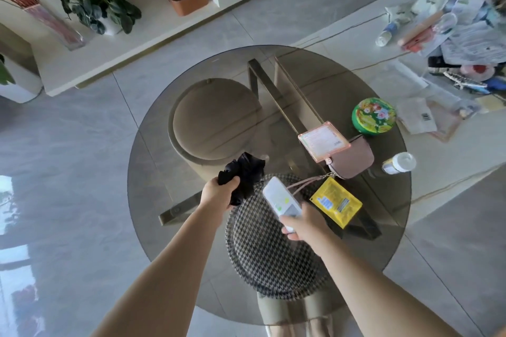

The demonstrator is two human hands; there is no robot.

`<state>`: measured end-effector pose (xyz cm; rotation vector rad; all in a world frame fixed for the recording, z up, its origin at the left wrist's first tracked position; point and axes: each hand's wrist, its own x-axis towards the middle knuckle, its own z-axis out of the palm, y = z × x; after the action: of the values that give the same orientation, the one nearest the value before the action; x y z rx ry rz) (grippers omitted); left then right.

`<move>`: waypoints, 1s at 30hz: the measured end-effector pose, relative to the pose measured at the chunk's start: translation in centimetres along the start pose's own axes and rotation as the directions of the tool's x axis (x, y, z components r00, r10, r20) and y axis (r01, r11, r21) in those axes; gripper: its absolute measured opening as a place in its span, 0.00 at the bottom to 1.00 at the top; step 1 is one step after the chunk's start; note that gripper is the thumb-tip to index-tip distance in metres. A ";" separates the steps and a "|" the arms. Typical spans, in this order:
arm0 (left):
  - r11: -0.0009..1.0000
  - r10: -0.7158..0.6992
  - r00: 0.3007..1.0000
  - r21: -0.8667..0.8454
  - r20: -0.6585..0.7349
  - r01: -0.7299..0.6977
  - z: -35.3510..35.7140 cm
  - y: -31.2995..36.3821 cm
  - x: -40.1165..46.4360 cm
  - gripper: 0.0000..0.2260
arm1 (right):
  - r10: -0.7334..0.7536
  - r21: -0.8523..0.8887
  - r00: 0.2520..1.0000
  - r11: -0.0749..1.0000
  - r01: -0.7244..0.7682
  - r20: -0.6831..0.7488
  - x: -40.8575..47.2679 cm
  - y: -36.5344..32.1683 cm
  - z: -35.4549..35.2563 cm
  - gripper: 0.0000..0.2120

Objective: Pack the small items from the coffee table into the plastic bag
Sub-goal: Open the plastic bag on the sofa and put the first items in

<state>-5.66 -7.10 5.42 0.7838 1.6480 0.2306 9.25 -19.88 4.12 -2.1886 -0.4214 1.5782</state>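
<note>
Round glass surface (191, 227), stools visible through it. Items cluster toward its right edge.

Largest item: pink pouch (356, 159), right of centre, strap trailing toward the near edge. Pink card (324, 141) lies tilted over the pouch's left corner. Green tin (373, 115) sits beyond the pouch, near the far-right edge. Yellow sachet (336, 202) lies flat nearer the near edge, touching the pouch's zip end. White-capped bottle (399, 163) is on its side at the right edge, apart from the pouch.

Bag (245, 176): black plastic, bunched, not opened out. Left hand (219, 191) is clenched round its lower part, holding it above the surface left of the items. Likely held there so the right can feed things across; my guess is the mouth needs shaking open first.

Right hand (306, 223) grasps a white remote (282, 202) by its near end, lifted off the glass, far end angled toward the bag. Remote tip is just beside the bag, not touching that I can see.

Judgement: remote goes in first; five items left on the surface, all on the right hand's side, near its reach.
</note>
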 end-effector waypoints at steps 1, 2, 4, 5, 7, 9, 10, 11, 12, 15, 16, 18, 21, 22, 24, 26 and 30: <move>1.000 -0.010 1.000 -0.016 0.005 0.010 0.2 0.6 -1.2 0.09 | -0.001 0.096 1.000 0.995 0.004 -0.027 -1.1 -0.4 -1.2 0.15; 0.999 -0.021 1.000 -0.031 0.010 0.021 0.4 1.2 -2.4 0.08 | 0.005 0.158 0.998 0.987 0.004 -0.056 -2.2 -0.9 -2.3 0.14; 0.997 -0.051 0.998 -0.052 0.028 0.052 0.9 2.4 -5.1 0.08 | 0.035 0.248 0.993 0.969 -0.007 -0.110 -4.5 -1.4 -4.7 0.16; 0.996 -0.067 0.997 -0.058 0.043 0.069 1.2 3.0 -6.6 0.08 | 0.050 0.292 0.991 0.956 -0.011 -0.128 -5.7 -1.5 -5.9 0.16; 0.992 -0.089 0.993 -0.081 0.079 0.095 1.9 3.7 -8.7 0.09 | 0.061 0.395 0.989 0.919 -0.003 -0.133 -7.5 -1.5 -7.7 0.16; 0.991 -0.085 0.988 -0.094 0.129 0.098 3.1 4.5 -11.5 0.10 | 0.075 0.519 0.988 0.855 0.005 -0.132 -10.1 -1.1 -10.2 0.15; 0.991 -0.077 0.986 -0.096 0.145 0.092 3.7 4.8 -12.8 0.11 | 0.086 0.572 0.988 0.820 0.002 -0.126 -11.3 -0.8 -11.3 0.14; 0.993 -0.067 0.985 -0.089 0.160 0.082 4.3 5.1 -14.1 0.13 | 0.094 0.620 0.989 0.784 0.000 -0.118 -12.5 -0.5 -12.5 0.14; 0.994 -0.058 0.982 -0.082 0.177 0.074 5.0 5.3 -15.3 0.13 | 0.102 0.669 0.988 0.743 0.001 -0.114 -13.5 -0.2 -13.6 0.14; 0.996 -0.031 0.969 -0.071 0.245 0.050 7.5 6.0 -18.9 0.14 | 0.142 0.772 0.976 0.635 0.036 -0.163 -16.4 1.6 -16.7 0.13; 0.997 -0.025 0.962 -0.064 0.271 0.044 8.4 6.2 -20.0 0.15 | 0.151 0.786 0.970 0.615 0.057 -0.189 -17.4 2.1 -17.6 0.12; 0.997 -0.012 0.944 -0.067 0.331 0.036 10.4 6.5 -22.2 0.16 | 0.162 0.815 0.958 0.571 0.104 -0.236 -19.2 3.3 -19.4 0.11; 0.999 0.007 0.920 -0.050 0.392 0.013 13.5 7.0 -25.4 0.18 | 0.189 0.852 0.939 0.499 0.159 -0.286 -21.5 4.7 -22.4 0.08; 0.999 0.014 0.913 -0.039 0.408 0.002 14.5 7.2 -26.4 0.19 | 0.199 0.857 0.934 0.486 0.168 -0.296 -22.0 5.0 -23.4 0.08; 0.999 0.038 0.899 -0.020 0.437 -0.033 16.8 7.5 -28.7 0.19 | 0.208 0.864 0.925 0.466 0.192 -0.318 -23.3 6.1 -25.8 0.08; 0.998 0.053 0.893 0.000 0.447 -0.060 19.3 7.7 -30.8 0.17 | 0.208 0.869 0.917 0.443 0.222 -0.341 -24.5 7.4 -28.3 0.09; 0.999 0.043 0.852 -0.044 0.522 -0.023 24.3 8.1 -35.0 0.12 | 0.185 0.856 0.902 0.434 0.282 -0.390 -26.4 10.4 -33.7 0.07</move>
<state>21.21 -28.68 31.80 0.7655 1.1092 0.0585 33.04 -46.33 30.13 -1.4931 0.4543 0.8339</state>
